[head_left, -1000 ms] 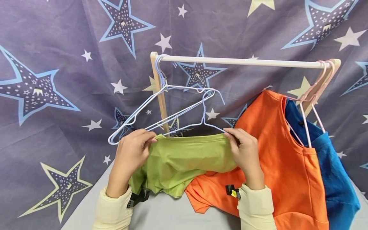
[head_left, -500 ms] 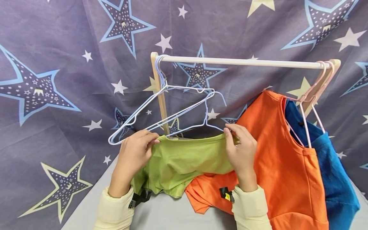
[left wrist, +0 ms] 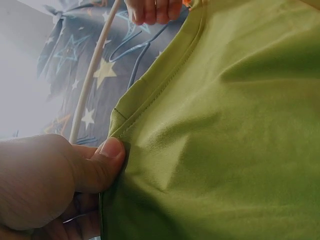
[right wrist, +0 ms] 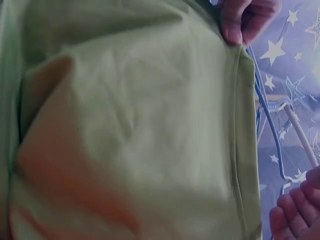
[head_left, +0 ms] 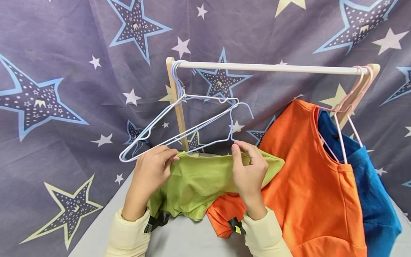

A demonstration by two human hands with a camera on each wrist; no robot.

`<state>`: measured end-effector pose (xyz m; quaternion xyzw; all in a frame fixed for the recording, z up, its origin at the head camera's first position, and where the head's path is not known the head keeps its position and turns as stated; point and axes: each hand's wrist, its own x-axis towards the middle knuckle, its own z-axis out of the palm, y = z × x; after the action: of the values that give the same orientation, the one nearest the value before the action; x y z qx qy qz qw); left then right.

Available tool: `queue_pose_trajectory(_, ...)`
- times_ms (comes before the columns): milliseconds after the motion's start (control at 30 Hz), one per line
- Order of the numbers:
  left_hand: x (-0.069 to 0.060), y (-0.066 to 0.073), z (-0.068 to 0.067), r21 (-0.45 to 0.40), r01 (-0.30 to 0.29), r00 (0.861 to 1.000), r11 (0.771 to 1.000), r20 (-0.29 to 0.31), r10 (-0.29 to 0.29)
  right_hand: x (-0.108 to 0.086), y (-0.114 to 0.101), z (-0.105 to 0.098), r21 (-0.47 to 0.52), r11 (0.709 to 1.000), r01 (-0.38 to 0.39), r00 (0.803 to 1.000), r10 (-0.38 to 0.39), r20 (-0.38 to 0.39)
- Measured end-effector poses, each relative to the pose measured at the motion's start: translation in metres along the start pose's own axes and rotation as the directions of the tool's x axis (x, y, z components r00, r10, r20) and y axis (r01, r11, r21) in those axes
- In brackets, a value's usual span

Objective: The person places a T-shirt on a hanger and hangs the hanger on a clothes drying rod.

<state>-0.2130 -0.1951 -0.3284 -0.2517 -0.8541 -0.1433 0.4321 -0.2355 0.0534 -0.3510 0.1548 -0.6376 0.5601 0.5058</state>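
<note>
A green shirt (head_left: 199, 175) is stretched out in front of me, its hemmed opening facing up. My left hand (head_left: 150, 173) pinches the left end of that edge between thumb and fingers; the left wrist view shows the thumb (left wrist: 111, 150) on the fabric. A light blue wire hanger (head_left: 231, 132) stands inside the opening, its hook and neck above the cloth and its lower part hidden. Just right of the neck, my right hand (head_left: 250, 173) has thumb and forefinger on the hanger wire. Beyond that hand the shirt's right end juts out unheld.
A rack with a white rod (head_left: 269, 67) stands behind. Several spare hangers (head_left: 135, 146) hang at its left end, close to the held hanger's hook. An orange garment (head_left: 318, 200) and a blue garment (head_left: 377, 200) hang at right on pink hangers (head_left: 341, 139).
My right hand has let go of the shirt's right end and moved left to the hanger near its neck. The left hand keeps its pinch, almost unmoved.
</note>
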Motion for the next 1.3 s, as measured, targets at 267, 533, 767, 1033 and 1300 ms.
queue_pose_trajectory(267,0.000,0.002,-0.001,0.005,-0.001,1.000,1.000,0.010,0.001,-0.010,-0.003,0.009,0.181,0.925,-0.334,0.940,0.312,0.139)
queue_pose_trajectory(533,0.000,0.005,-0.003,0.013,-0.012,0.999,1.000,0.033,0.012,-0.010,0.001,0.014,0.483,0.612,-0.626,0.773,0.566,0.286)
queue_pose_trajectory(767,0.000,0.008,-0.002,0.001,-0.022,0.998,1.000,0.051,0.022,-0.003,-0.004,0.010,0.657,0.228,-0.718,0.591,0.699,0.403)
queue_pose_trajectory(1033,0.000,0.011,-0.001,0.011,-0.023,0.992,1.000,0.123,0.022,-0.003,-0.009,0.010,0.678,-0.015,-0.735,0.447,0.741,0.501)
queue_pose_trajectory(1300,0.001,0.013,-0.001,-0.042,0.044,0.968,0.998,0.249,-0.032,-0.006,-0.007,0.013,0.702,-0.066,-0.709,0.396,0.787,0.474)
